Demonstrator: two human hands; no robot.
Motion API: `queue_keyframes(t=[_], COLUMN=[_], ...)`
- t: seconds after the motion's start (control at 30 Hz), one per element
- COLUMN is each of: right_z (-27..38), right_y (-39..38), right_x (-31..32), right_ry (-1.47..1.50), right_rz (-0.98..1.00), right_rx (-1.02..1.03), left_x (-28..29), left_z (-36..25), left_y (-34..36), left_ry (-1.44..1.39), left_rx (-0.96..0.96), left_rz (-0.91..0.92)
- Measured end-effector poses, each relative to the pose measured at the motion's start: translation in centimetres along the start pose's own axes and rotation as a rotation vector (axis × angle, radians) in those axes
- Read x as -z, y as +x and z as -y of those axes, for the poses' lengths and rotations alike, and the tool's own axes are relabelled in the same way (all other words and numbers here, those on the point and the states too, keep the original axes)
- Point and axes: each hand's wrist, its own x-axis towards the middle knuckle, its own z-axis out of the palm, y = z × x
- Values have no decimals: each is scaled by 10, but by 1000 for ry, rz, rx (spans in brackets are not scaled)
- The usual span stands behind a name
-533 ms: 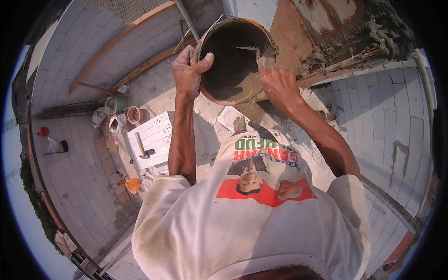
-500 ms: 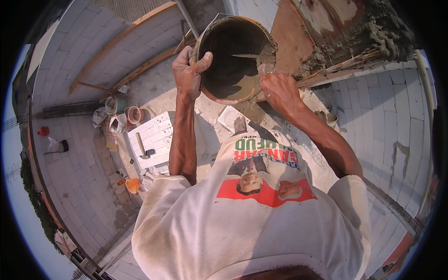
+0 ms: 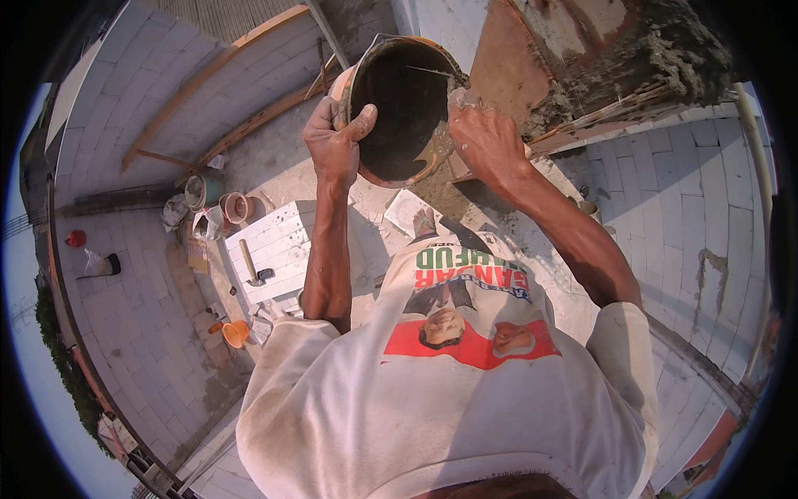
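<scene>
A mortar-caked orange bucket (image 3: 384, 170) is held up in front of me, tilted so that its dark mouth faces me. My left hand (image 3: 334, 140) grips its left side, thumb over the rim. Wet mortar clings to the inner right wall. At the right rim, my right hand (image 3: 489, 140) is closed around a trowel (image 3: 429, 70); only a thin edge of its blade shows inside the bucket, and the fingers hide most of the handle. Beyond my right hand lies a brown board (image 3: 511, 71) with a heap of wet mortar (image 3: 686, 58) at its far right.
Down on the left, a hammer (image 3: 249, 263) lies on a pale block surface (image 3: 287, 237). Several buckets (image 3: 238, 208) and an orange container (image 3: 235, 333) stand nearby. Pale block walls (image 3: 665, 183) rise on both sides, and a wooden beam (image 3: 199, 91) runs along the left one.
My right hand and the trowel have shifted left and slightly up along the rim. The bucket has turned a little, showing more of its outer left side; my left hand keeps its grip.
</scene>
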Motion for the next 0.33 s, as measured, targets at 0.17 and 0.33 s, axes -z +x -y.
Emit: queue_keyframes(t=[0.17, 0.33], right_z=[8, -4], right_y=[-8, 4], right_x=[-15, -3], right_ry=[10, 94], right_rz=[100, 25], right_rx=[71, -66], left_x=[2, 14], left_z=[14, 38], left_y=[-9, -16], left_ry=[56, 285], left_rx=[-101, -273], left_rz=[-19, 16])
